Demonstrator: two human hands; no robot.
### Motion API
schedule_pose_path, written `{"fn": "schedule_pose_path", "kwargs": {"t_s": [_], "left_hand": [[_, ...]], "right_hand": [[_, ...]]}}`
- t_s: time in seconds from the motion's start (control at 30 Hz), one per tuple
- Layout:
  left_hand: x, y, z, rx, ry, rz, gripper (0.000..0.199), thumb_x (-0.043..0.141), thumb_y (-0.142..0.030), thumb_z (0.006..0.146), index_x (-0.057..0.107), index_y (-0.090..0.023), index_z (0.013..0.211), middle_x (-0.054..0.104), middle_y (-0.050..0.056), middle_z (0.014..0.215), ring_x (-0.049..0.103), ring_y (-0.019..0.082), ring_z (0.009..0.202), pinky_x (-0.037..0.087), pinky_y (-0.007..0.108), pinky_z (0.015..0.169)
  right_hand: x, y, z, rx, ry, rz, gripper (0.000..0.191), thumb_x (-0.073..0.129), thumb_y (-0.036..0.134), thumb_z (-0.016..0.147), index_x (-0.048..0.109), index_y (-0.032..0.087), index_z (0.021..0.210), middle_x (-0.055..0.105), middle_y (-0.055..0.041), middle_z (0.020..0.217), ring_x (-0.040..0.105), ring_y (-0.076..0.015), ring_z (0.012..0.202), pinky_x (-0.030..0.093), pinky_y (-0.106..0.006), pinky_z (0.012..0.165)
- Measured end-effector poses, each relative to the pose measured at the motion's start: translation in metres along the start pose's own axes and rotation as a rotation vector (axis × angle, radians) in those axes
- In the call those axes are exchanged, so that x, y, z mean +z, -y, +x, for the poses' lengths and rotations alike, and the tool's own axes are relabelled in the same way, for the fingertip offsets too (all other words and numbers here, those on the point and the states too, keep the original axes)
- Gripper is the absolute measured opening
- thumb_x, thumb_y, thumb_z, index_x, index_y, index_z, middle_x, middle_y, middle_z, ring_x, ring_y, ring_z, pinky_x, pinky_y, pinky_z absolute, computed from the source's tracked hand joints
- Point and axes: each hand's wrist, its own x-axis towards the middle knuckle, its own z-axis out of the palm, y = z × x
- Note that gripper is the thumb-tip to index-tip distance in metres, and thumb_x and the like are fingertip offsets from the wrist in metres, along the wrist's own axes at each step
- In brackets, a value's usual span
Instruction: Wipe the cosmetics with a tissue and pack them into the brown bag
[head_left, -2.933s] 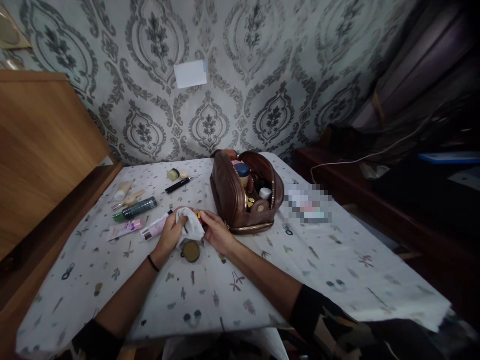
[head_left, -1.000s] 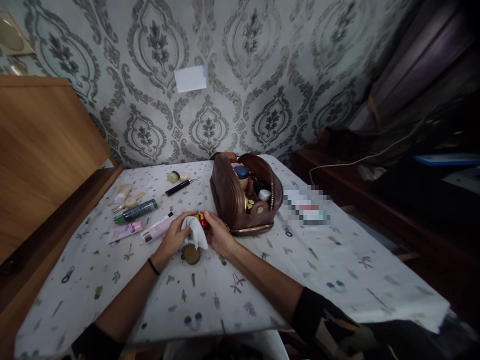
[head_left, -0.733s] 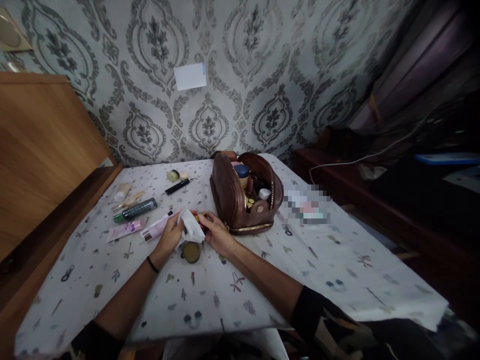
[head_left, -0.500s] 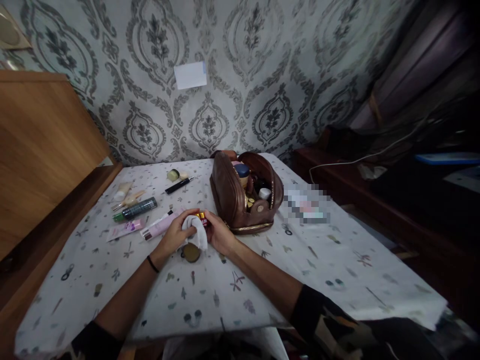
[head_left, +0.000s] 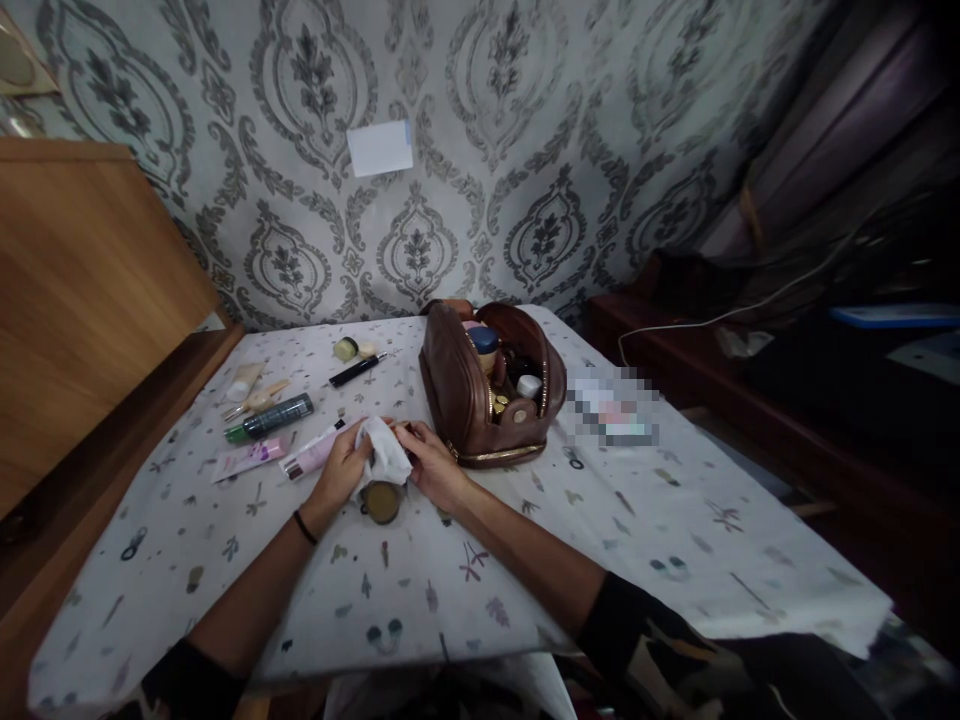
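Note:
My left hand (head_left: 343,468) is closed on a crumpled white cloth (head_left: 385,455). My right hand (head_left: 436,468) meets it from the other side, its fingers closed around a small red and gold container that the cloth and fingers now almost wholly cover. Just below the cloth, a round olive-gold item (head_left: 382,503) lies on the table. A pink tube (head_left: 319,455) with a shiny cap rests beside my left hand. Behind my right hand stands an unzipped brown leather toiletry bag (head_left: 457,400), with a blue-lidded jar (head_left: 484,343) and a white-capped item (head_left: 529,386) inside.
Left on the patterned tablecloth (head_left: 300,590) lie a dark green bottle (head_left: 270,418), a pink-purple tube (head_left: 249,458) and a beige tube (head_left: 244,382). Farther back are a black pen-like stick (head_left: 358,370) and a green round pot (head_left: 346,348). A wooden panel (head_left: 90,310) borders the left.
The cloth has moved up and over the red and gold container, which showed between my hands before. Both hands have shifted only slightly.

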Motion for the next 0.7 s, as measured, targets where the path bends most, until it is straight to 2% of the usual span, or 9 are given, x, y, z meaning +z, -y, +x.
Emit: {"fn": "schedule_pose_path", "kwargs": {"t_s": [0.17, 0.33, 0.5, 0.7], "left_hand": [[0.000, -0.005, 0.000, 0.008, -0.004, 0.042, 0.039, 0.072, -0.038, 0.075, 0.071, -0.016, 0.106, 0.072, 0.009, 0.112, 0.065, 0.025, 0.105, 0.047, 0.036, 0.097], [0.002, -0.010, -0.002, 0.039, 0.054, 0.124, 0.049, 0.074, -0.023, 0.066, 0.068, -0.018, 0.114, 0.071, 0.007, 0.116, 0.063, 0.024, 0.109, 0.045, 0.036, 0.100], [0.002, -0.006, -0.001, 0.035, 0.003, 0.091, 0.033, 0.068, -0.034, 0.075, 0.071, -0.017, 0.103, 0.074, 0.008, 0.108, 0.065, 0.024, 0.101, 0.048, 0.036, 0.094], [-0.002, 0.000, 0.001, 0.020, -0.034, 0.045, 0.037, 0.066, -0.045, 0.078, 0.071, -0.016, 0.099, 0.074, 0.008, 0.104, 0.065, 0.025, 0.101, 0.049, 0.034, 0.091]], "right_hand": [[-0.001, -0.001, 0.003, -0.048, -0.001, -0.004, 0.041, 0.084, 0.050, 0.061, 0.065, 0.019, 0.080, 0.063, 0.0045, 0.073, 0.054, -0.0100, 0.065, 0.042, -0.022, 0.059], [-0.004, -0.003, 0.006, -0.046, 0.001, -0.043, 0.042, 0.081, 0.054, 0.065, 0.069, 0.020, 0.086, 0.067, 0.0017, 0.076, 0.058, -0.0141, 0.069, 0.044, -0.026, 0.064], [-0.003, -0.002, 0.004, -0.051, -0.044, -0.013, 0.046, 0.085, 0.053, 0.059, 0.068, 0.021, 0.087, 0.067, 0.0030, 0.078, 0.058, -0.0131, 0.072, 0.043, -0.025, 0.064], [-0.001, 0.001, 0.000, -0.016, -0.029, -0.054, 0.048, 0.091, 0.045, 0.051, 0.063, 0.020, 0.081, 0.063, 0.0050, 0.074, 0.055, -0.0105, 0.068, 0.042, -0.024, 0.061]]}}
